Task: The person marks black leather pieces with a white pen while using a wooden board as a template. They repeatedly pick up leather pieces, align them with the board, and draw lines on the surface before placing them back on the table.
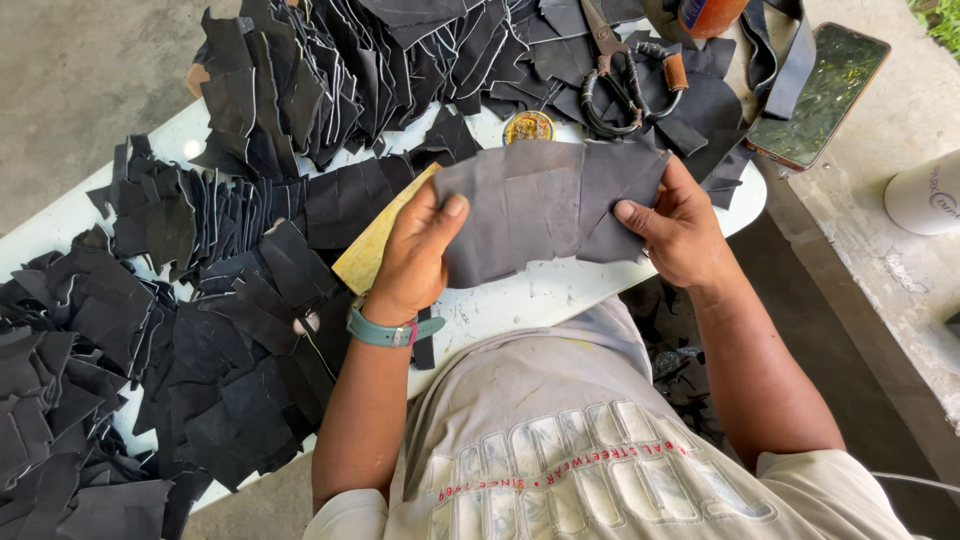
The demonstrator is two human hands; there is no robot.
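Observation:
Both of my hands hold up a fan of several overlapping dark grey leather pieces (545,205) above a white table (520,300). My left hand (415,255) pinches the fan's left edge, thumb on top; a teal watch sits on that wrist. On the right edge, my right hand (680,230) grips with its thumb pressed on the front. A yellow board (368,255) lies partly under my left hand.
Heaps of black cut leather pieces (200,330) cover the table's left and far side. Large scissors (625,70), a small round tin (528,127), a dark strap (775,60) and a phone (820,95) lie at the far right. A white cup (925,195) stands on the concrete ledge.

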